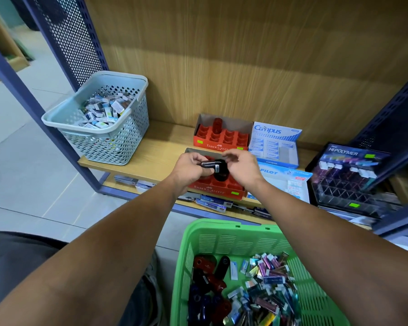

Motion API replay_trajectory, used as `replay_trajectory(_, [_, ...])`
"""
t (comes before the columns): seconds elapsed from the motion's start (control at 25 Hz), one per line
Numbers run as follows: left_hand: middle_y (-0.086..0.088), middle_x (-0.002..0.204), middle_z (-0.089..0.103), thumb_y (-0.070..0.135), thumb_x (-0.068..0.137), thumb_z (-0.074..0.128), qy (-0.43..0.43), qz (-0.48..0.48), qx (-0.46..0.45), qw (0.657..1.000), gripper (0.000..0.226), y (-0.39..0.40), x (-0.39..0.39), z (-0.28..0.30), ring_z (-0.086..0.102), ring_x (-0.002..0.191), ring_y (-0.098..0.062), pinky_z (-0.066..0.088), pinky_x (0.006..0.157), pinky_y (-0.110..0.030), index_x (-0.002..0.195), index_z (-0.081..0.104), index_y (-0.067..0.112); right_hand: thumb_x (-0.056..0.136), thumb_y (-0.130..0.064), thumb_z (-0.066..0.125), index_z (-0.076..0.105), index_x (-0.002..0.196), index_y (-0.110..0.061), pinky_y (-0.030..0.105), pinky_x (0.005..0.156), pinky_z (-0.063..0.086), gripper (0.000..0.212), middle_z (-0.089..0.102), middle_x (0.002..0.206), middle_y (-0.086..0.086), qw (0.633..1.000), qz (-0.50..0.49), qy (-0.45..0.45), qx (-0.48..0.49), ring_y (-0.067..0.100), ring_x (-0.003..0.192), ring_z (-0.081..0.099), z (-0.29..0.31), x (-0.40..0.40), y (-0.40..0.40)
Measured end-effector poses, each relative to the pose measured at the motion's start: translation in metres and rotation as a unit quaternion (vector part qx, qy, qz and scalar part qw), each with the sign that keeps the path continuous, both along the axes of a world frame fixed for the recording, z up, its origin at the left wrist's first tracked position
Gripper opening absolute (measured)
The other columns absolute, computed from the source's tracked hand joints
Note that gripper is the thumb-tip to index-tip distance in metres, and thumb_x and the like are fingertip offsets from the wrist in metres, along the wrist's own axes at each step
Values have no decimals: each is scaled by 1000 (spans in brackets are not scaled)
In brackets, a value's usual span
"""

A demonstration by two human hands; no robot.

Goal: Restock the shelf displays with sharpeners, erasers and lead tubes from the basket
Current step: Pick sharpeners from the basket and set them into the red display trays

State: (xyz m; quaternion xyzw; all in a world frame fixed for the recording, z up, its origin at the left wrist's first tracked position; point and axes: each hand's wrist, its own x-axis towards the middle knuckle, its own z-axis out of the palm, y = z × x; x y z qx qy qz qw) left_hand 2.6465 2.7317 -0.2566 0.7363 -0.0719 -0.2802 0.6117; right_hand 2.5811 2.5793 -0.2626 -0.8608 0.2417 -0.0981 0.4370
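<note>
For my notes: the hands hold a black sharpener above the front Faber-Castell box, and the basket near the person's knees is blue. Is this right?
Not quite. The head view shows that the basket is green. The rest stands: both hands, left and right, hold a black sharpener above the front Faber-Castell box.

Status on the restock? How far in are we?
Early. Done: one red sharpener stands in the rear Faber-Castell tray; its other slots look empty. In hand: left hand grips a black sharpener over the front tray, right hand at it. Left: green basket holds many sharpeners, lead tubes.
</note>
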Motion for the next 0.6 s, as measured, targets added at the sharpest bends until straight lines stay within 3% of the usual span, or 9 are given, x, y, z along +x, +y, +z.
replay_trajectory(0.08, [-19,95,68,-18,79,69,43,0,-64,997,27,-2,-10,4,68,91,-29,58,89,-40,92,57,3,93,-1,54,67,97,-24,30,65,58,27,71,99,10,987,5,-26,160,19,72,69,11,-8,5])
replay_trajectory(0.2, [-22,103,68,-13,83,68,57,-22,-74,995,23,-6,-17,3,68,98,-33,57,91,-42,99,58,0,91,3,65,67,107,-10,26,69,60,21,70,98,9,974,29,-47,219,18,74,68,17,-19,6])
replay_trajectory(0.32, [-10,103,69,0,79,78,-81,-94,134,983,37,-4,-12,0,66,97,-23,55,92,-37,112,63,6,86,-5,74,70,110,-12,23,73,57,25,68,97,2,996,11,-26,85,18,88,66,10,-21,-2])
replay_trajectory(0.44, [2,106,69,17,77,83,-232,-193,332,894,33,1,-9,-7,62,101,-17,51,97,-37,107,69,19,84,-19,78,68,105,-22,31,82,53,23,69,97,-2,992,40,25,-114,20,91,65,3,-24,-4])
replay_trajectory(0.52, [5,103,72,18,83,77,-293,-211,388,848,15,2,-10,-10,62,98,-17,49,97,-38,97,74,24,87,-22,75,69,113,-21,32,87,52,26,71,108,4,979,66,51,-185,24,101,64,0,-25,0])
replay_trajectory(0.6, [2,97,73,13,86,71,-325,-208,404,829,12,1,-11,-12,64,90,-19,52,89,-35,90,76,23,90,-21,72,67,119,-21,33,88,53,30,70,112,7,971,82,68,-216,25,102,65,-3,-25,4])
